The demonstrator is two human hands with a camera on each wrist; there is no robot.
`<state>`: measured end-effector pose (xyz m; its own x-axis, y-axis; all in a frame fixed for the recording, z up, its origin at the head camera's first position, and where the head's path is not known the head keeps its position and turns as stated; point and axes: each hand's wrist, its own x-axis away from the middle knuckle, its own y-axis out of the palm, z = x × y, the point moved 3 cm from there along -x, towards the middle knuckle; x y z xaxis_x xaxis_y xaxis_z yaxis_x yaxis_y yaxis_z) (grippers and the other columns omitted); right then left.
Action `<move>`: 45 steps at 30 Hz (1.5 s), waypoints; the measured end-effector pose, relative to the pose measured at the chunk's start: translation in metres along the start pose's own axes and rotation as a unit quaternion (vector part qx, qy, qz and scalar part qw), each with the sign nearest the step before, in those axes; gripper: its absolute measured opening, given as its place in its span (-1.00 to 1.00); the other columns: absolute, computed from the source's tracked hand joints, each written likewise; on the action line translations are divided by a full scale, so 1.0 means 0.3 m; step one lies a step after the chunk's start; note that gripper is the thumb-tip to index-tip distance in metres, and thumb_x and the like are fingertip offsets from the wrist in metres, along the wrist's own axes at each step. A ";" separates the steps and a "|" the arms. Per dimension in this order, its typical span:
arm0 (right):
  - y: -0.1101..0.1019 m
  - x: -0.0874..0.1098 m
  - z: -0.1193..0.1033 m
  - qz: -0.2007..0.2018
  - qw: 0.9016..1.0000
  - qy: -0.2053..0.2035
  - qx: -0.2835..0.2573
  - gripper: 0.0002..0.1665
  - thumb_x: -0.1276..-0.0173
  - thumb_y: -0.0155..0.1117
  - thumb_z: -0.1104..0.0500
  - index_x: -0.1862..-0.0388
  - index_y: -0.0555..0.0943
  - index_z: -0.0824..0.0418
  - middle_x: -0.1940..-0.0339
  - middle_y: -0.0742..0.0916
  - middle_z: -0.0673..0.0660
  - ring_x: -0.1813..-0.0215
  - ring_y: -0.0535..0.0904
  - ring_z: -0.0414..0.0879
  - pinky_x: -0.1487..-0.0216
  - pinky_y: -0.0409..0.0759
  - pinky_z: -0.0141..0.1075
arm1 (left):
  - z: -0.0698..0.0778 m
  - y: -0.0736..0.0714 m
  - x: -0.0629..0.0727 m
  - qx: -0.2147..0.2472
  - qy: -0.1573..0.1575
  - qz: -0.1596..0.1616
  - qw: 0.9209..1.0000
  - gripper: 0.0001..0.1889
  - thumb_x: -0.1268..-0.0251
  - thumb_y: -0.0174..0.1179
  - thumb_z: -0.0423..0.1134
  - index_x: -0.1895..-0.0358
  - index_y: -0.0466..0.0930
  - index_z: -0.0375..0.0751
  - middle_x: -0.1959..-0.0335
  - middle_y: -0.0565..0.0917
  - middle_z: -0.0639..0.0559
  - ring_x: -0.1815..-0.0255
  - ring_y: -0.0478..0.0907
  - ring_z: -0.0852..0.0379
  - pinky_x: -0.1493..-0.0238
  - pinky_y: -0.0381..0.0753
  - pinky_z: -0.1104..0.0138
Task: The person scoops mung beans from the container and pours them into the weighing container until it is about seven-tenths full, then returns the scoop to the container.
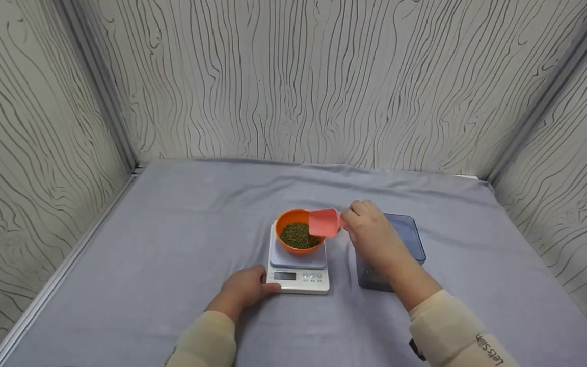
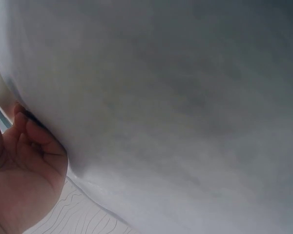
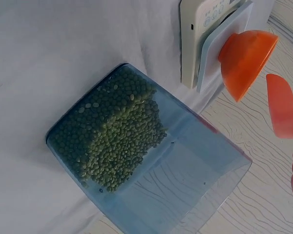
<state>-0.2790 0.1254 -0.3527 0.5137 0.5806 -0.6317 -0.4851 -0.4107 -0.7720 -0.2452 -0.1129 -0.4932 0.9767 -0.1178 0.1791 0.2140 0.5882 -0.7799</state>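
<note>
An orange bowl holding green mung beans stands on the platform of a white kitchen scale. My left hand grips the scale's front left corner, the thumb along its front edge. In the left wrist view that hand has curled fingers. With my right hand I pinch the handle of a pink scoop, whose blade hangs over the bowl's right rim. The right wrist view shows the scoop close above the bowl; the inside of its blade is hidden there.
Right of the scale stands a clear bluish box, partly covered by my right forearm. Mung beans lie heaped at its bottom. A grey cloth covers the table, with wood-patterned panels behind and at both sides.
</note>
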 end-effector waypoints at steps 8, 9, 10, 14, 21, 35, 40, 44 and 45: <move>0.001 0.016 0.040 -0.014 0.992 0.084 -0.089 -0.83 0.02 0.40 0.36 0.42 0.59 0.26 0.47 0.56 0.10 0.33 0.46 0.04 0.24 0.41 -0.13 | -0.006 0.005 -0.005 -0.001 -0.003 -0.003 1.000 -0.60 0.00 0.24 0.17 0.45 0.40 -0.07 0.57 0.44 0.07 0.48 0.35 0.10 0.38 0.32 0.23; 0.001 0.018 0.047 -0.015 0.990 0.095 -0.100 -0.82 0.03 0.41 0.37 0.41 0.60 0.27 0.46 0.58 0.11 0.32 0.48 0.05 0.22 0.41 -0.12 | -0.006 0.006 -0.005 0.000 -0.002 -0.002 1.000 -0.60 0.00 0.25 0.17 0.45 0.40 -0.07 0.57 0.44 0.07 0.48 0.34 0.10 0.39 0.32 0.23; 0.000 0.020 0.055 -0.017 0.988 0.107 -0.109 -0.82 0.03 0.41 0.37 0.41 0.61 0.27 0.45 0.59 0.12 0.30 0.49 0.05 0.20 0.42 -0.11 | -0.006 0.006 -0.005 0.001 -0.002 -0.001 1.000 -0.60 0.00 0.25 0.17 0.46 0.40 -0.07 0.57 0.43 0.07 0.49 0.34 0.10 0.39 0.32 0.23; -0.012 0.032 0.091 -0.032 0.977 0.159 -0.136 -0.84 0.00 0.41 0.35 0.39 0.63 0.26 0.40 0.63 0.11 0.26 0.52 0.00 0.18 0.45 -0.11 | -0.009 0.009 -0.006 -0.005 -0.002 0.000 1.000 -0.58 0.01 0.24 0.19 0.48 0.37 -0.08 0.59 0.41 0.08 0.50 0.34 0.11 0.42 0.30 0.25; -0.057 0.076 0.172 -0.078 0.956 0.237 -0.153 -0.86 -0.09 0.38 0.25 0.33 0.65 0.23 0.34 0.63 0.08 0.25 0.51 -0.07 0.20 0.47 -0.16 | -0.008 0.011 -0.007 -0.009 0.001 0.001 1.000 -0.56 0.03 0.24 0.21 0.49 0.36 -0.07 0.59 0.40 0.07 0.50 0.33 0.11 0.43 0.30 0.26; -0.177 0.156 0.302 -0.122 0.945 0.273 -0.130 -0.83 -0.12 0.35 0.25 0.29 0.65 0.28 0.30 0.65 0.17 0.27 0.50 -0.02 0.23 0.46 -0.15 | -0.009 0.012 -0.008 -0.002 0.002 -0.005 1.000 -0.58 0.01 0.24 0.19 0.46 0.38 -0.08 0.58 0.43 0.06 0.50 0.34 0.10 0.41 0.32 0.24; -0.217 0.170 0.333 -0.142 0.949 0.259 -0.110 -0.88 -0.09 0.34 0.29 0.35 0.65 0.28 0.36 0.64 0.16 0.31 0.50 -0.01 0.25 0.45 -0.12 | -0.012 0.011 -0.010 -0.002 0.001 -0.007 1.000 -0.59 0.00 0.23 0.19 0.45 0.39 -0.07 0.57 0.43 0.07 0.49 0.34 0.10 0.39 0.32 0.24; -0.230 0.169 0.340 -0.157 0.953 0.242 -0.092 -0.92 -0.09 0.32 0.29 0.40 0.64 0.27 0.40 0.62 0.14 0.34 0.49 0.00 0.27 0.43 -0.11 | -0.009 0.007 -0.007 0.003 0.000 -0.004 1.000 -0.60 0.00 0.24 0.18 0.45 0.39 -0.07 0.57 0.43 0.07 0.48 0.35 0.10 0.39 0.32 0.25; -0.231 0.167 0.340 -0.158 0.954 0.238 -0.089 -0.92 -0.09 0.32 0.29 0.40 0.63 0.28 0.40 0.62 0.14 0.34 0.49 0.00 0.28 0.43 -0.10 | -0.009 0.007 -0.006 0.004 -0.001 -0.003 1.000 -0.60 0.01 0.25 0.17 0.45 0.39 -0.07 0.57 0.43 0.07 0.48 0.35 0.10 0.39 0.32 0.25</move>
<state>-0.2917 0.2547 -0.3236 0.8986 0.3272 -0.2923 -0.1460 -0.4053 -0.9024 -0.2464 -0.1135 -0.4968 0.9754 -0.1203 0.1848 0.2199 0.5944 -0.7736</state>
